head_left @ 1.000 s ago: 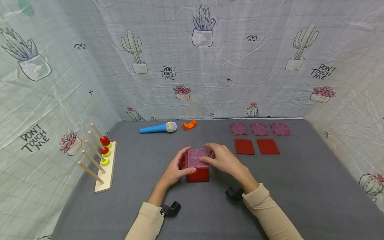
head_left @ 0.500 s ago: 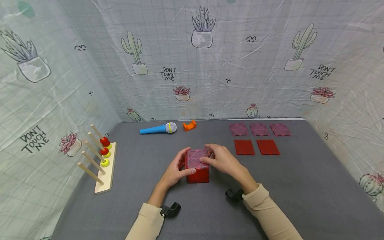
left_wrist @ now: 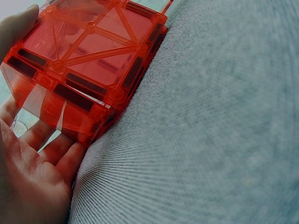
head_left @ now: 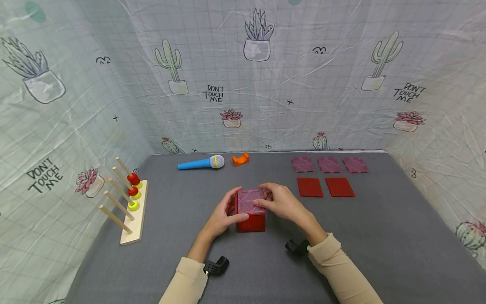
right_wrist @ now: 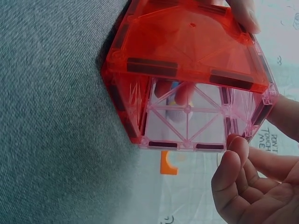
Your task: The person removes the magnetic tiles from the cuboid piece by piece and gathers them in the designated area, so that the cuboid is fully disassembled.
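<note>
A box of see-through magnetic tiles [head_left: 251, 223] stands on the dark grey table between both hands. Its front tile [right_wrist: 187, 46] is red, its top tile [head_left: 248, 198] pink, and its back tile [right_wrist: 187, 126] pink. The right wrist view looks in through its open right side. My left hand [head_left: 222, 216] grips the box from the left, thumb at the front's upper edge, fingers along the left side. My right hand [head_left: 285, 203] pinches the top's back right corner, thumb lying on the top tile and fingers curled at the back edge.
Three pink tiles [head_left: 328, 165] lie at the back right, with two red tiles [head_left: 309, 187] before them. A blue toy microphone [head_left: 200, 162] and an orange curved piece [head_left: 241, 158] lie at the back. A wooden peg board [head_left: 136, 223] with red and yellow rings stands left.
</note>
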A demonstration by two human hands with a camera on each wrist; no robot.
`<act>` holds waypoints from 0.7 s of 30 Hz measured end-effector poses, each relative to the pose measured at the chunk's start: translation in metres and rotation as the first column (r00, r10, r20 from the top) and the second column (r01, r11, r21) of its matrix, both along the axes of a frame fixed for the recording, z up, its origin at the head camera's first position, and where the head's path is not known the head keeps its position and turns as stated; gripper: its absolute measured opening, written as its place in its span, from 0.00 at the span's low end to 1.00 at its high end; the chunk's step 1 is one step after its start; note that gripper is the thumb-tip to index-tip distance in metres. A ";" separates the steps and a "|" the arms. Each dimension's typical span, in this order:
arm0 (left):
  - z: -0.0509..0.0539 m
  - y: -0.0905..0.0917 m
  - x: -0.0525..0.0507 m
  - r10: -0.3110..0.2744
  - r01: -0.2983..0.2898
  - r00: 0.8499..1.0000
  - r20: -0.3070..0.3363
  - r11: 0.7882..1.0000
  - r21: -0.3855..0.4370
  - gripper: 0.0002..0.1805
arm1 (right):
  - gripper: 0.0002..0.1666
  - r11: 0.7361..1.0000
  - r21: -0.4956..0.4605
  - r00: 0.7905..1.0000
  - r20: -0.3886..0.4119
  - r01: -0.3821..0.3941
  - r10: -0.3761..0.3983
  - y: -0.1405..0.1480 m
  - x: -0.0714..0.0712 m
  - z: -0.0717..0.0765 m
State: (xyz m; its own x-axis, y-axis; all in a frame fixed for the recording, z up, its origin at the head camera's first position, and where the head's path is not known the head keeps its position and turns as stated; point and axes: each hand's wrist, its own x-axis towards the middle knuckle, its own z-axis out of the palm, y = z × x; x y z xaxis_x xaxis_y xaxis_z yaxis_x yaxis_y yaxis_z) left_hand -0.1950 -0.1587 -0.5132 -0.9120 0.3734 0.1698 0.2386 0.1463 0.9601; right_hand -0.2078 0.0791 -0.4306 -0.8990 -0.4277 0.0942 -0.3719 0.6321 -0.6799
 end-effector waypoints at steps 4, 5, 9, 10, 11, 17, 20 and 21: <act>0.000 0.000 0.000 0.000 0.000 1.000 0.003 1.000 0.002 0.45 | 0.32 0.999 -0.042 0.999 0.036 0.010 -0.008 0.001 -0.002 -0.003; 0.001 0.000 0.000 0.000 0.000 1.000 0.003 1.000 0.002 0.45 | 0.32 0.999 -0.050 0.999 0.044 0.012 -0.010 0.002 -0.003 -0.003; 0.001 0.001 0.000 0.007 -0.006 1.000 0.008 1.000 -0.006 0.46 | 0.31 0.998 -0.063 0.997 0.075 0.019 -0.014 0.002 -0.003 -0.003; 0.002 0.001 0.000 0.008 -0.008 1.000 0.009 1.000 -0.008 0.46 | 0.31 0.998 -0.067 0.997 0.081 0.018 -0.013 0.002 -0.003 -0.003; 0.002 0.001 0.001 0.009 -0.009 1.000 0.011 1.000 -0.009 0.46 | 0.31 0.997 -0.069 0.996 0.087 0.017 -0.011 0.002 -0.004 -0.003; 0.004 0.002 0.002 0.013 -0.013 1.000 0.018 1.000 -0.011 0.46 | 0.30 0.996 -0.089 0.995 0.099 -0.001 0.009 0.003 -0.006 -0.005; 0.004 0.002 0.002 0.017 -0.017 1.000 0.015 1.000 -0.017 0.46 | 0.30 0.994 -0.108 0.992 0.123 -0.001 0.014 0.003 -0.006 -0.005; 0.004 0.001 0.002 0.018 -0.018 1.000 0.014 1.000 -0.019 0.46 | 0.29 0.993 -0.116 0.992 0.128 -0.006 0.020 0.003 -0.007 -0.005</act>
